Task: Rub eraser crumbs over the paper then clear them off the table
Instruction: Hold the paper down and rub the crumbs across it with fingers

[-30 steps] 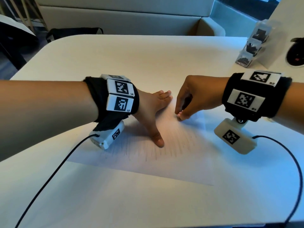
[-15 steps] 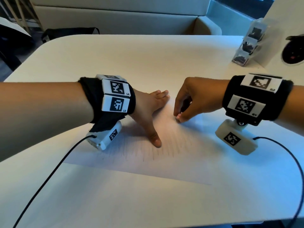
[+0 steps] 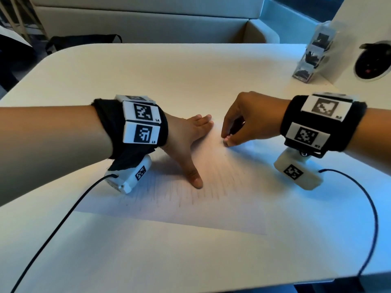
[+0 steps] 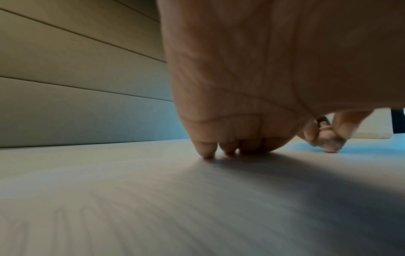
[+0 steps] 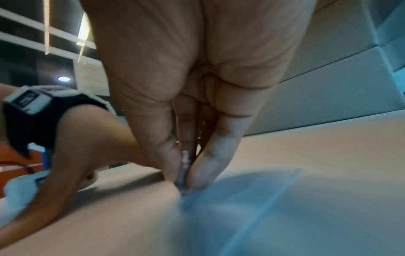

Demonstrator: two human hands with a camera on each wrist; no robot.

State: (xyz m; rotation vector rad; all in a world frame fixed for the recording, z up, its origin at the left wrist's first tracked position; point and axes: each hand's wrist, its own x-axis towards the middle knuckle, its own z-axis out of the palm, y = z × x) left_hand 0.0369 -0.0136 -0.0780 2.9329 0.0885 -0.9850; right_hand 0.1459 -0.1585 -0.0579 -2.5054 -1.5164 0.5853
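A white sheet of paper (image 3: 190,208) with faint pencil strokes (image 3: 179,193) lies on the table. My left hand (image 3: 190,144) presses flat on it, fingers straight and thumb spread toward me. My right hand (image 3: 227,139) stands with its fingertips down on the paper just right of the left fingers. In the right wrist view its thumb and finger pinch a small pale eraser (image 5: 185,166) against the sheet. The left wrist view shows my left palm (image 4: 219,104) and, behind it, the right hand (image 4: 328,138). No crumbs can be made out.
The pale table (image 3: 169,77) has a rounded far edge with a sofa (image 3: 148,24) behind it. At the back right stand a clear plastic holder with dark cards (image 3: 317,51) and a round black socket (image 3: 374,62). Black cables (image 3: 53,229) run from both wrists toward me.
The right hand's fingertips have shifted a little farther up the paper with the eraser. The left hand stays flat in the same spot.
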